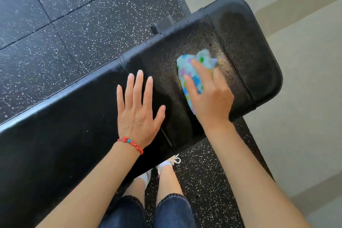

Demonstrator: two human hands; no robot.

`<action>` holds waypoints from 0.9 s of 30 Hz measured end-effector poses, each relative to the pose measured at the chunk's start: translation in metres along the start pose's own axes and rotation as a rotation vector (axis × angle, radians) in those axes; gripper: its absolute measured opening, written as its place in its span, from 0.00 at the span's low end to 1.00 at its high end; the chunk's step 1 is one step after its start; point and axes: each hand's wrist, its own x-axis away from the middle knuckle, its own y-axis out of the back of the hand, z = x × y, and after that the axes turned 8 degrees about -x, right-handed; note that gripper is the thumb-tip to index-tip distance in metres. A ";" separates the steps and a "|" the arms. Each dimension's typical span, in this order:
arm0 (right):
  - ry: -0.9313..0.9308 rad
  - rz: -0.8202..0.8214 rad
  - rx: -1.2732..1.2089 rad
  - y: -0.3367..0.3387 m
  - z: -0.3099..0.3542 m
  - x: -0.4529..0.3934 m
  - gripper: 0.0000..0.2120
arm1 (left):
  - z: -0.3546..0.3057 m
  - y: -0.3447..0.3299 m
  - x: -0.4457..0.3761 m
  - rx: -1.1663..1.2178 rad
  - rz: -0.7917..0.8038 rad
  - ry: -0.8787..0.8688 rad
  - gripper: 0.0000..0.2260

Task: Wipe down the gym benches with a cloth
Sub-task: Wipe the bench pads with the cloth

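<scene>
Speckled rubber flooring [74,24] surrounds the black gym bench [64,135] as the right hand [209,102], fingers [199,68] clutching a bunched cloth [192,66], wipes; the left hand [137,109] braces with fingers spread wide, and overlapping strokes would likely clean best.

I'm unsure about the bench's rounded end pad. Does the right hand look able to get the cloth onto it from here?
Probably yes: the right hand presses the cloth beside the end pad, and nothing lies between.

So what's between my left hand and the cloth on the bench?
Only bare bench pad in the head view, between left hand and cloth.
</scene>
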 end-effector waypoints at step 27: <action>-0.269 -0.004 0.021 0.069 -0.098 -0.011 0.19 | -0.071 0.011 -0.059 0.071 -0.055 -0.010 0.26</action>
